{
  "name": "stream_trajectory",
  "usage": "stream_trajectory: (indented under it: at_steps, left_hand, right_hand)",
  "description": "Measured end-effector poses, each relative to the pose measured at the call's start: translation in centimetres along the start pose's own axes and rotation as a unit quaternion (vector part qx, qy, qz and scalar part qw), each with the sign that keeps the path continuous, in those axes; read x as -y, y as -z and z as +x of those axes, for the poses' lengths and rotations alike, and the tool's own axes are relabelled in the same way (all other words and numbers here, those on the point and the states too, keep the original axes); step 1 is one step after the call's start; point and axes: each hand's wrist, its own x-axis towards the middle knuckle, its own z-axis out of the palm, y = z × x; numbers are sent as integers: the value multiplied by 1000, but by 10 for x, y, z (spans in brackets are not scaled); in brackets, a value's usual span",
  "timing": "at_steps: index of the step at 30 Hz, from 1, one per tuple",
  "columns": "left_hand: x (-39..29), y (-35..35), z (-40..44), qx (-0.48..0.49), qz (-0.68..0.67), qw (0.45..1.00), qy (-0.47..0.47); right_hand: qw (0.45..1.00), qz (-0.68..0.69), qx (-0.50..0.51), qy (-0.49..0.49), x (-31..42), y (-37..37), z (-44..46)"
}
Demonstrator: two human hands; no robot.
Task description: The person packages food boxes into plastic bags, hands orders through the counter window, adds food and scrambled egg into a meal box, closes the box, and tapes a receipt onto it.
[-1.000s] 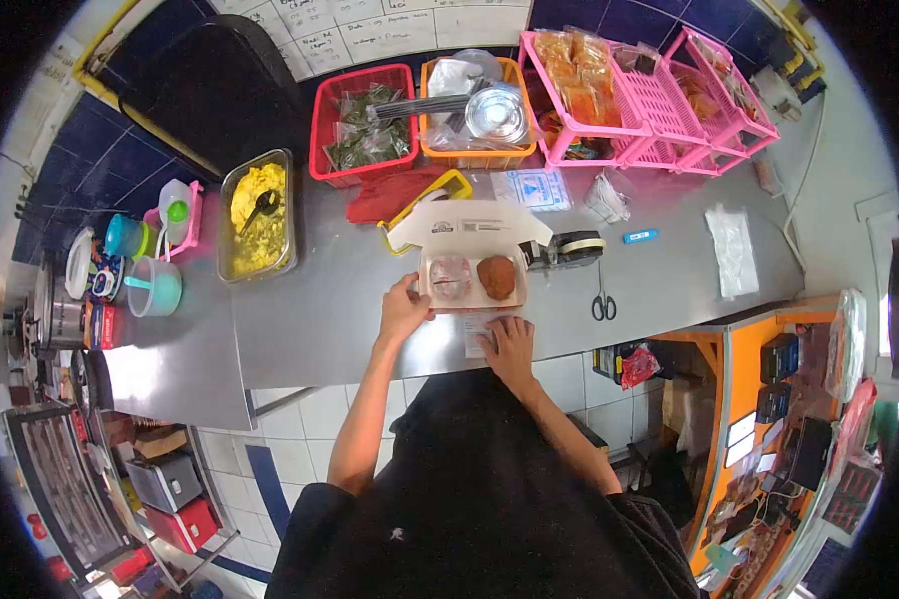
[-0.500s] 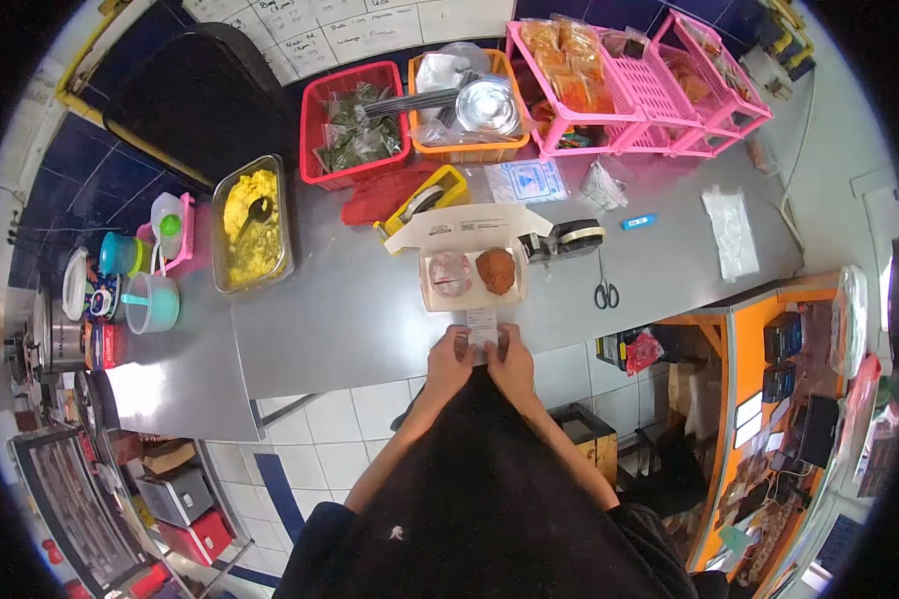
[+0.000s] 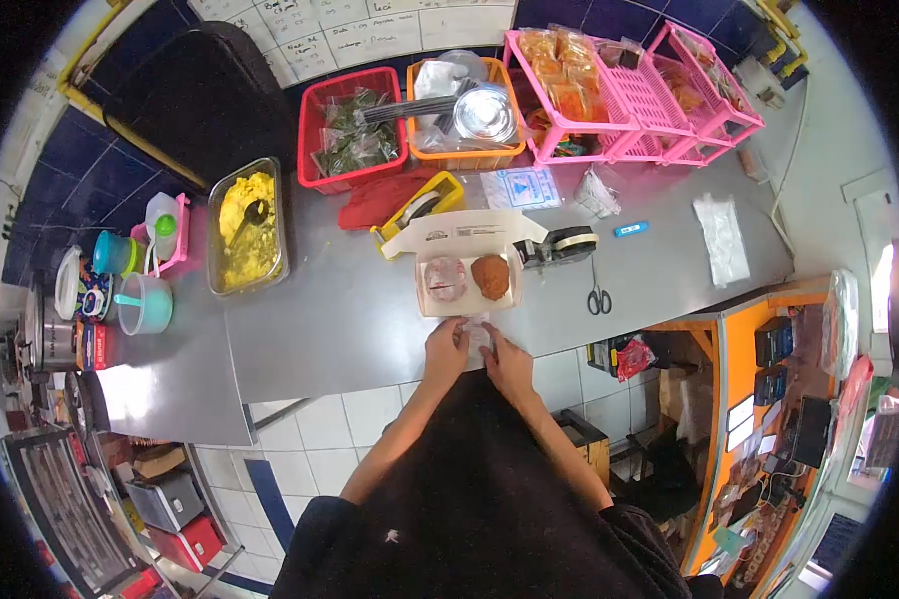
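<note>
A white paper slip [image 3: 477,345] lies between my hands at the front edge of the steel table. My left hand [image 3: 447,351] grips its left side, and my right hand [image 3: 509,363] pinches the right side with bent fingers. The slip's upper end looks folded over. Just beyond my fingertips is a food box [image 3: 466,305] with its lid raised. Inside on the left sits a clear round plastic-wrapped portion [image 3: 446,279]. To its right is a brown, rough-surfaced piece of food [image 3: 490,277].
Behind the box is a yellow tape dispenser [image 3: 422,212]; a black tape dispenser [image 3: 559,245] and scissors [image 3: 598,300] lie to the right. A tray of yellow food [image 3: 247,230] stands left. At the back are a red basket [image 3: 353,178], an orange basket [image 3: 466,157] and pink racks [image 3: 609,125].
The slip lay flat with print showing; its upper end now appears folded over. My right fingers have shifted onto it, and the whole view has moved slightly.
</note>
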Motion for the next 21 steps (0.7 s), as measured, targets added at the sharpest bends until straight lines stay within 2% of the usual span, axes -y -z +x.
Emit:
stream_trajectory:
  at_steps: [2,3,5,9,13,14,16,18,19,20,21]
  left_hand:
    - [-16,5,-6,-100,145,975,-133]
    - [-25,8,-8,-95,139,975,-142]
    - [-34,16,-15,17,173,979,-105]
    - [-18,13,-20,53,258,952,-157]
    - [-15,16,-21,45,252,943,-212]
    - [-19,22,-22,53,232,947,-218]
    - [-30,30,-30,35,158,968,-191]
    - [-28,40,-42,10,127,980,-151]
    - [-21,43,-47,-22,132,981,-139]
    - [-12,45,-54,-54,136,981,-125]
    - [-2,45,-62,-84,106,989,-57]
  right_hand:
    - [1000,-14,-16,10,-1,6,2]
    - [999,-34,-3,7,3,9,2]
    - [998,-60,1,-2,7,7,1]
    - [996,-79,48,16,3,11,5]
    - [994,-16,-81,77,-26,24,16]
    - [994,10,-95,48,-16,58,22]
    - [992,6,-119,38,-39,116,52]
    - [982,4,-180,-54,-31,217,90]
    - [968,-48,-243,-32,-70,247,116]
    - [962,-32,-266,-42,-67,301,135]
    - [954,-49,-294,-42,-82,344,160]
